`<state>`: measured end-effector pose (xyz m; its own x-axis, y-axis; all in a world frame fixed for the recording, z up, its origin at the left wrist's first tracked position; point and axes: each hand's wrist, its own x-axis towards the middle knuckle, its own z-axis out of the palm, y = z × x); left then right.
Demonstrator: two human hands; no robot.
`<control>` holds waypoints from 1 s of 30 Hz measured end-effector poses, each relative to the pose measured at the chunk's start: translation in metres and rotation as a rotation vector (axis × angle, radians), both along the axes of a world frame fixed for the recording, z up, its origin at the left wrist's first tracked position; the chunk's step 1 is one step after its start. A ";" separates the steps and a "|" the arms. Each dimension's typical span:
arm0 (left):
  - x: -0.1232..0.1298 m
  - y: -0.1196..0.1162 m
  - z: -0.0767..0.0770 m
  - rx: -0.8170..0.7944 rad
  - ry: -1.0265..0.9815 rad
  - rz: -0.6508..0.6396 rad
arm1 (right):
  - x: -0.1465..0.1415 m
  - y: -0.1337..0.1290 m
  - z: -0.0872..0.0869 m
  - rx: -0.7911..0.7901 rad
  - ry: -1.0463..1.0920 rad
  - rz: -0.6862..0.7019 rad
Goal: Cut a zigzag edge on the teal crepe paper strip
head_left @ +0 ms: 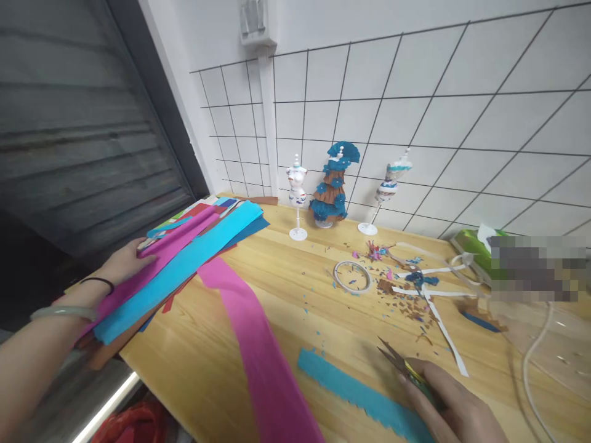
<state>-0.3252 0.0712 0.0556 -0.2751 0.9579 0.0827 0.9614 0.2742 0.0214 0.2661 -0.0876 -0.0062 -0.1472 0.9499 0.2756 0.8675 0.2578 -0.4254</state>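
Observation:
My left hand [127, 264] rests on a pile of folded crepe paper at the table's left edge, over the magenta sheets [173, 246]; its fingertips are partly hidden, so its grip is unclear. Beside them lies a bright blue sheet [194, 264]. At the lower right, my right hand [443, 397] is closed around small scissors [410, 372], whose blades are slightly apart and point up and left. Below the blades lies a teal strip [355, 391] with a jagged lower edge. A long magenta strip [258, 338] runs from the pile toward the front edge.
Two white mannequins [297, 184] [388, 184] flank one in a teal and brown paper dress [335, 191] near the tiled wall. A tape roll [352, 276], paper scraps [406, 301], white strips [446, 335], a green tissue pack [475, 249] and a cable [529, 369] lie rightward.

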 end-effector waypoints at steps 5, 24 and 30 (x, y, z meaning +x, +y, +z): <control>0.034 0.012 -0.027 0.180 0.165 -0.117 | 0.009 0.003 0.004 0.028 -0.153 -0.073; 0.213 -0.037 -0.026 0.143 -0.228 -0.899 | -0.021 -0.001 0.011 -0.027 -0.061 0.324; 0.288 -0.085 -0.025 -0.095 -0.268 -1.432 | -0.034 -0.004 0.016 -0.077 0.048 0.457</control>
